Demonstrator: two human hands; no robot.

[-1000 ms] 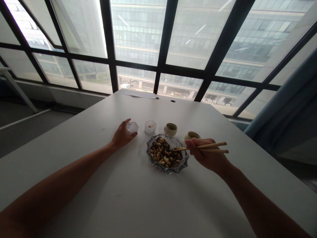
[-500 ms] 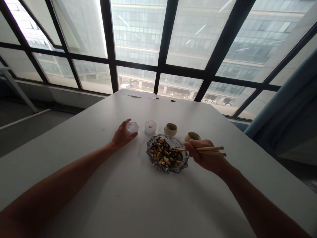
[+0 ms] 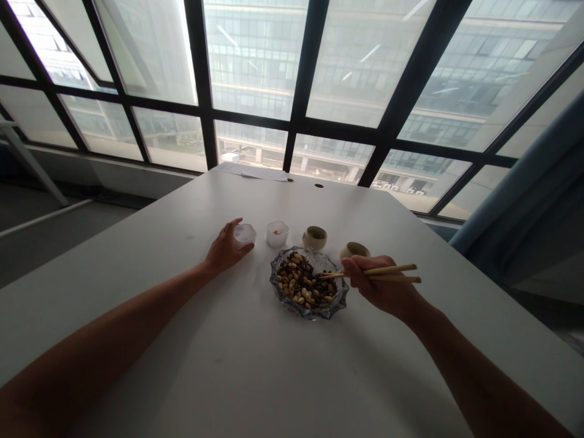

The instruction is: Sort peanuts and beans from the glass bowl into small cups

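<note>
My right hand (image 3: 381,283) grips a pair of wooden chopsticks (image 3: 393,274), their tips down among the nuts in a glass bowl (image 3: 335,310) with a jagged rim. Peanuts (image 3: 306,297) and dark seeds (image 3: 292,274) fill the bowl; whether the tips pinch one I cannot tell. On the left, my left hand (image 3: 227,248) curls its thumb and fingers around a small translucent plastic cup (image 3: 246,234) standing on the table. Beside it is a second translucent cup (image 3: 278,236) with a few small light-brown pieces inside.
Two small beige ceramic cups, one behind the bowl (image 3: 314,239) and one by my right hand (image 3: 354,250), stand on the white table (image 3: 255,365). Paper sheets (image 3: 264,175) lie at the far edge, before large windows. A blue curtain (image 3: 524,182) hangs at right.
My right hand and the chopsticks have shifted slightly to the right, the tips still in the bowl. The left hand stays at its cup.
</note>
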